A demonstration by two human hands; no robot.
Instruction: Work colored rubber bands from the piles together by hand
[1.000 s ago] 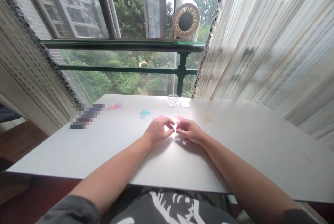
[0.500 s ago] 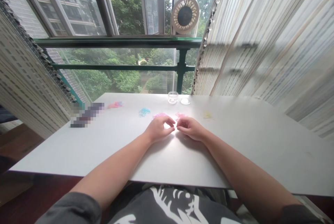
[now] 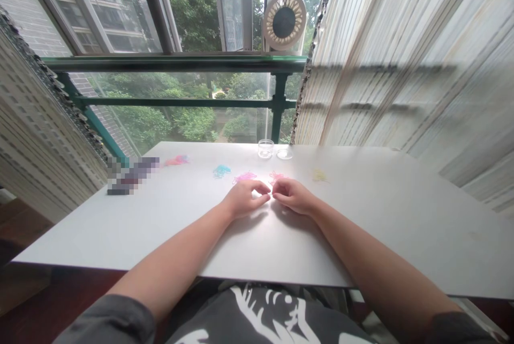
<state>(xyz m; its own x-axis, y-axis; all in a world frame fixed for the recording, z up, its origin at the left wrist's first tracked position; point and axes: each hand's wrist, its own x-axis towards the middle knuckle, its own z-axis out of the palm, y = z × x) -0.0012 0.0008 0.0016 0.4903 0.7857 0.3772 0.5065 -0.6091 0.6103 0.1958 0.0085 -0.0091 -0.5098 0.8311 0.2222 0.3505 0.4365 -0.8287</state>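
Note:
My left hand and my right hand are held close together over the middle of the white table. Thumb and forefinger of each are bent into a pinch, the fingertips almost meeting. Anything between them is too small to make out. Just beyond my left hand lies a pile of purple-pink thin loops, like small rubber bands. A pink-red pile is partly hidden behind my right hand.
Farther left are a blue pile and a mixed pink pile; a yellow pile lies right. A clear round container and its likely lid stand at the back. A pixelated object lies left. Curtains flank the window.
My hands stay nearly in place, the left fingertips a touch farther right. The view has shifted slightly, and slightly more of the purple-pink pile shows.

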